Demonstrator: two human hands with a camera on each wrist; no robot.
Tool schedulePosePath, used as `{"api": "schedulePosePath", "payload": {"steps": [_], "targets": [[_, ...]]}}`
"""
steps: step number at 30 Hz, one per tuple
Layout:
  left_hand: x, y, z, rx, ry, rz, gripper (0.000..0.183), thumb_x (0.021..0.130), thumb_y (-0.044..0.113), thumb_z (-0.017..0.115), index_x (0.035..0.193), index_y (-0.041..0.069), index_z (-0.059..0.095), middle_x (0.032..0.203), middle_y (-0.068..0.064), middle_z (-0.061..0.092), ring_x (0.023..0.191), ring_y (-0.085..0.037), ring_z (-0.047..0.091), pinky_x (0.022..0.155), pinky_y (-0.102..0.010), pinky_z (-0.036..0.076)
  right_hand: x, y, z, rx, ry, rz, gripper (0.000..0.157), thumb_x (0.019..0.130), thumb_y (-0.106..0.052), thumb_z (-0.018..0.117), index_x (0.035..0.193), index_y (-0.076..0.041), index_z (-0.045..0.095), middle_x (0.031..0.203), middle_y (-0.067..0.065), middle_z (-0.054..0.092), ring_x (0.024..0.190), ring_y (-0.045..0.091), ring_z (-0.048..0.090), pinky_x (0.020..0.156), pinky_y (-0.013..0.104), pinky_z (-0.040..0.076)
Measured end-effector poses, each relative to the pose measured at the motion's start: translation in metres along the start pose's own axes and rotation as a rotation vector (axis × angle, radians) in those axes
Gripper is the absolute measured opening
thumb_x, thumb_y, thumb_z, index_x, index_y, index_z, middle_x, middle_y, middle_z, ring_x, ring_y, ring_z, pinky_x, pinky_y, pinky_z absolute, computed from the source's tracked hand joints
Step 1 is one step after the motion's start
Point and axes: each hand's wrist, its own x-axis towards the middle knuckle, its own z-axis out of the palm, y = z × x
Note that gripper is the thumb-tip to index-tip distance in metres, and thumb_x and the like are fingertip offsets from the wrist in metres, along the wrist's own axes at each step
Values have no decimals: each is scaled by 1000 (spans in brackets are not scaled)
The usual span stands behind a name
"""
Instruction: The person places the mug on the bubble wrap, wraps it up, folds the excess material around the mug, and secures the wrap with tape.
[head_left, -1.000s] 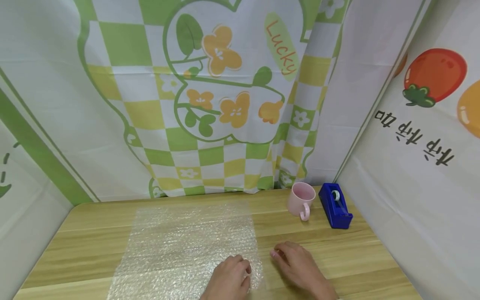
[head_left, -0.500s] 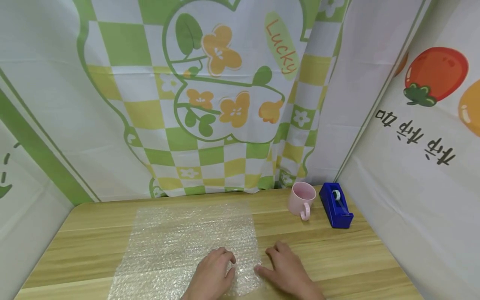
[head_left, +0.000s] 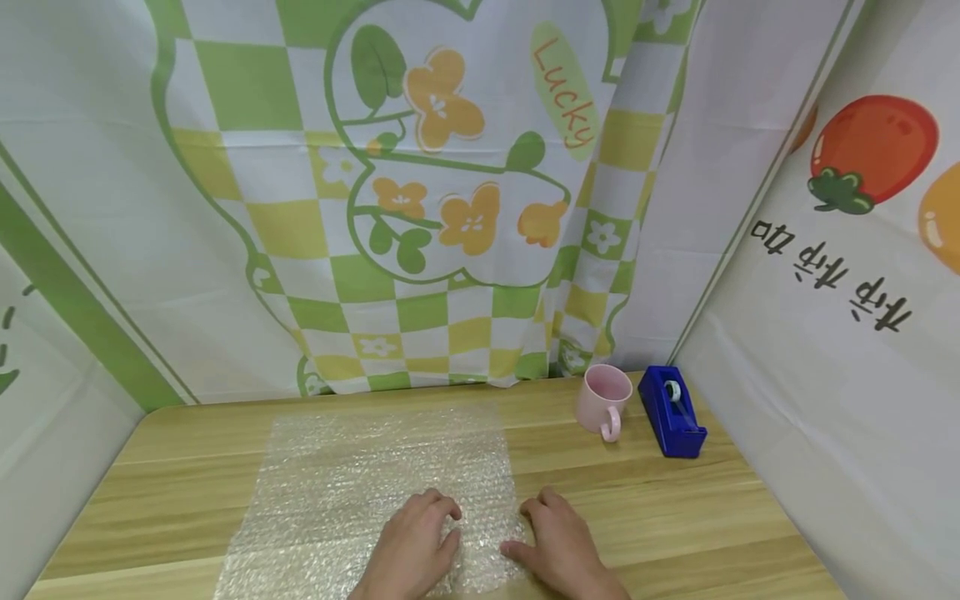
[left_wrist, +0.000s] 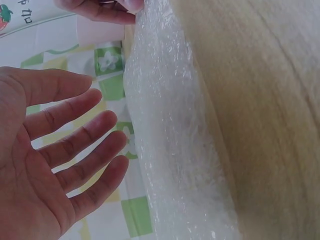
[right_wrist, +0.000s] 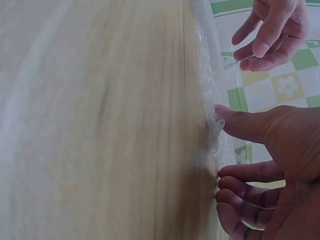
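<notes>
1. Head view: a clear bubble-wrap sheet (head_left: 360, 475) lies flat on the wood-look counter (head_left: 697, 525), left of its middle, from near the back edge forward and out of frame. Left hand (head_left: 412, 542) over the sheet's right part, fingers loosely bent, thumb well apart, holding nothing. Right hand (head_left: 558, 542) at the sheet's right edge, thumb and fingers apart. Pink mug (head_left: 596, 410) by the counter's back edge, handle toward the front; blue tape dispenser (head_left: 660, 425) just beside it, at the back right corner. Checked curtain (head_left: 420, 333) hangs behind the back edge.

2. Left wrist view: left hand palm showing, fingers spread, nothing in them. Sheet looks thin, crinkly, glossy. Handling guess — very light, soft, floppy, a bit slippery; bubbles could pop if squeezed. Best hold: a border, with fingertips, both hands well apart so it doesn't sag.

3. Right wrist view: right thumb touches a puckered bit of the sheet's edge; other fingers bent, tips by the same edge. Wide gap thumb to fingers — can't tell if the fingertips touch sheet or counter.

4. Counts, all views: one sheet, one mug, one dispenser with one white tape roll (head_left: 672, 391), two hands.
</notes>
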Motion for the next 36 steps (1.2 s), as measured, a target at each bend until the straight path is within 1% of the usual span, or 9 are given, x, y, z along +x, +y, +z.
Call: {"api": "schedulePosePath", "payload": {"steps": [7,15,19,23,27,30,34,36], "targets": [[1,-3,-3,-5,-11,-4,12,84,14,76,96,12,72,96,0,66,91,-24,63,76,-44,56,1,-1,2,35,2,2,49,77,-39,87,105,-2,72,89,-3,50,77,13,52,67,36,48],[3,-5,-5,-31,-23,-19,11,85,13,77,95,11,73,95,-1,66,89,-24,63,69,-40,55,3,-2,4,86,4,5,41,77,-33,88,101,-4,72,88,-5,52,76,12,54,67,33,48],[3,-5,-6,-24,-12,-20,11,84,13,77,94,12,73,95,0,66,89,-24,63,70,-41,55,3,-3,4,120,-10,9,35,77,-30,88,98,-6,71,88,-5,53,76,11,54,67,32,49],[2,-5,-6,-19,1,-19,11,84,13,77,94,13,73,95,0,66,89,-24,64,71,-42,55,4,-3,5,176,-32,22,28,79,-25,87,93,-10,68,85,-6,52,73,8,52,64,29,46],[2,-5,-8,-41,-14,-27,11,85,13,77,95,11,73,97,-1,67,90,-25,64,73,-43,56,3,-3,8,213,-35,25,24,80,-20,86,89,-12,65,82,-7,51,69,6,47,61,26,42],[2,-5,-9,-50,-26,-37,10,86,13,76,96,11,73,98,-1,67,92,-26,64,74,-44,56,3,-4,8,232,-17,18,23,80,-17,85,87,-12,63,78,-8,51,67,4,47,59,24,41],[2,-6,-10,-42,-20,-50,10,86,13,75,96,12,73,98,0,66,94,-26,64,75,-45,56,3,-3,4,275,10,19,22,81,-13,84,86,-11,62,75,-9,55,66,2,50,58,24,44],[2,-7,-10,-37,-14,-56,10,86,13,75,96,12,73,99,0,67,95,-26,64,75,-45,56,4,-2,1,280,24,27,22,81,-11,83,85,-11,61,73,-8,56,66,2,52,58,24,45]]}}
